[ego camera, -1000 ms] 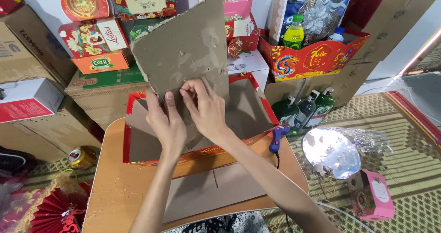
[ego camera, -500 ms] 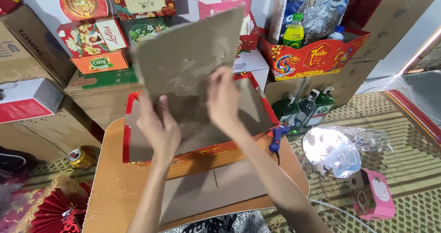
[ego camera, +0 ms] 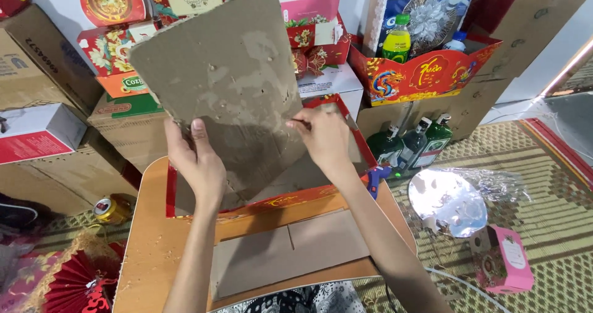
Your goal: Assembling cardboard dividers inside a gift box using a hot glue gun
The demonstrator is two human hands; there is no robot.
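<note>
Both hands hold a grey-brown cardboard sheet tilted up over the red-rimmed open box on the orange table: the left hand is closed on the sheet's lower left edge with the thumb lying flat on its face, and the right hand pinches its right edge between narrowed fingers. Compared with half a second ago, the sheet is lifted higher and stands more upright, the hands have spread farther apart along its edges, and more of the box's inside shows below it. A flat cardboard piece lies on the table nearer the person.
</note>
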